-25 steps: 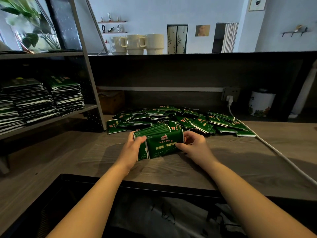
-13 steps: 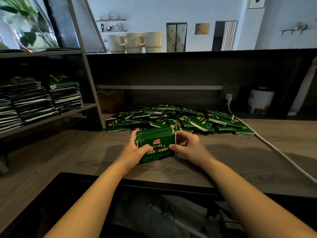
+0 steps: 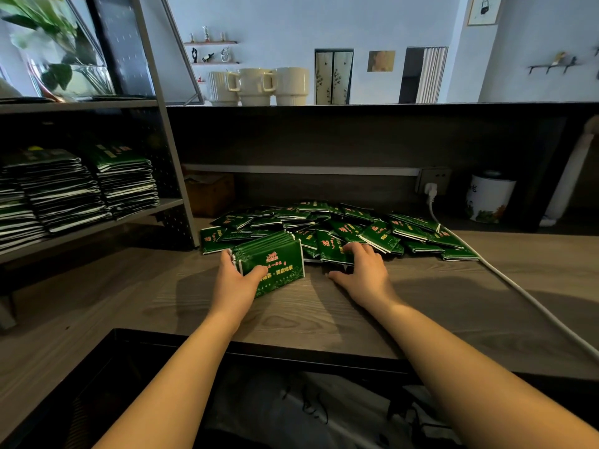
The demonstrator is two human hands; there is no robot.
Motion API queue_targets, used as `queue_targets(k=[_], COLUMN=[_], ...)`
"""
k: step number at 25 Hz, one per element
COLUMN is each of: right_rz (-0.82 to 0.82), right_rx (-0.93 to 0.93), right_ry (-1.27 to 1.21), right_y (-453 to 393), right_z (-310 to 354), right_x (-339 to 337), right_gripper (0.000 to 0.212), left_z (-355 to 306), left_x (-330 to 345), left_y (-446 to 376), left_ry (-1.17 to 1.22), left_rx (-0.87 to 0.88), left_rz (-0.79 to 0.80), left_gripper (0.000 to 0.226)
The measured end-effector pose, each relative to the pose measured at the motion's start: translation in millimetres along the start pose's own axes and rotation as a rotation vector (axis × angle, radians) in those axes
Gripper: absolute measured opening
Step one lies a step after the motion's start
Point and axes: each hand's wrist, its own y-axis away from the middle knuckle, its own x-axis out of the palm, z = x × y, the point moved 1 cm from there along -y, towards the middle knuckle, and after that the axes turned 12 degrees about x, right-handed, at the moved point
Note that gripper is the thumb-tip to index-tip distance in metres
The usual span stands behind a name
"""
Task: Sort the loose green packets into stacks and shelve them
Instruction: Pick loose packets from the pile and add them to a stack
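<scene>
Right hand (image 3: 359, 270) released stack (image 3: 272, 264), left (image 3: 236, 280) holding.

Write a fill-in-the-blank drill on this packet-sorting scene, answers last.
1. The gathered stack is gripped by the ____ hand alone.
2. The right hand reaches into the loose ____ on the counter.
3. Finished stacks sit on the shelf to the person's ____.
4. The white cable runs up to a wall ____.

Answers: left; pile; left; socket
</scene>
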Motion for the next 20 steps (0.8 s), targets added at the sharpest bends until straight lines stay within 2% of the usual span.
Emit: queue_targets(k=[3,5,7,10,12,18,20], right_rz=[-0.131,-0.216,-0.238,-0.186,-0.143,0.168,0.32], right_rx=[-0.079,-0.075,-0.021,0.085,0.131,0.336,0.365], right_ry=[0.215,0.179,-0.057,-0.516,-0.804,-1.583,-1.7], right_y=[-6.3,-9.8,-8.8,-5.4,-2.4,3.0,4.2], right_z=[3.6,0.1,-3.7,-10.2,-10.8,-5.5,-4.4], right_x=[1.3,-1.2,-4.6,-11.8,-18.3,-35.8,-40.5], right_gripper=[0.048,0.036,0.027,0.011,0.016,0.012,0.019], left_z=[-0.5,0.5,1.3,-0.6,-0.8,-4.4,-5.5], left_x=[1.5,2.7,1.7,-0.4,-0.5,3.7,4.7], left_y=[0.6,0.5,1.0,0.5,1.2,6.6,8.5], left_ry=[-0.052,-0.071,-0.087,-0.082,-0.057,-0.116,-0.125], left_rx=[-0.002,-0.002,-0.009,-0.03,-0.022,0.029,0.026], left_rz=[0.084,0.113,0.104,0.078,0.113,0.317,0.329], left_gripper=[0.104,0.105,0.106,0.108,0.108,0.09,0.094])
